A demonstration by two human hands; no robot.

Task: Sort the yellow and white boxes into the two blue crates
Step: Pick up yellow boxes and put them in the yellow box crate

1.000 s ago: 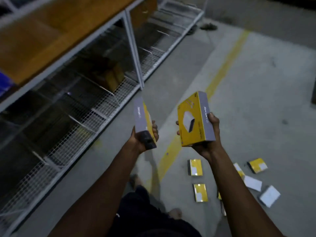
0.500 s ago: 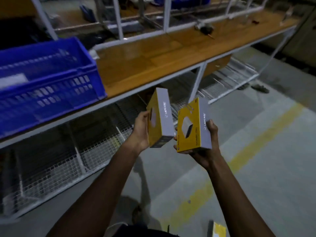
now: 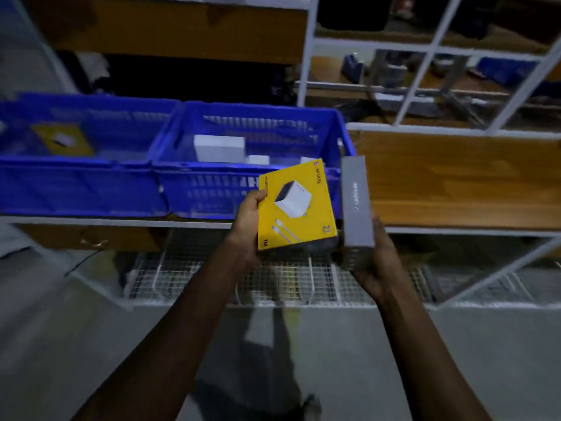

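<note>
- My left grip [image 3: 247, 221] is closed around a yellow charger box [image 3: 297, 208]. The thumb lies over the left edge of the printed face, and the fingers behind it are hidden.
- That box is tilted with its face towards me, and most of it stands above and to the right of the grip.
- My right grip [image 3: 376, 259] holds a grey-sided box [image 3: 355, 208] from below and from the right. The box stands on end, rising out of the palm.
- I see only its grey side panel, so I cannot tell the colour of its face.
- The two held boxes are just beside each other. I cannot tell whether they touch.
- Both are in front of the desk [image 3: 455, 177], and the yellow one overlaps the front wall of the right blue crate [image 3: 206, 192].
- That crate holds white boxes [image 3: 219, 148].
- The left blue crate [image 3: 76, 177] sits next to it on the desk, with a yellow box [image 3: 62, 139] lying inside.
- A wire mesh shelf [image 3: 303, 281] runs beneath the desk, above the grey floor [image 3: 91, 329].
</note>
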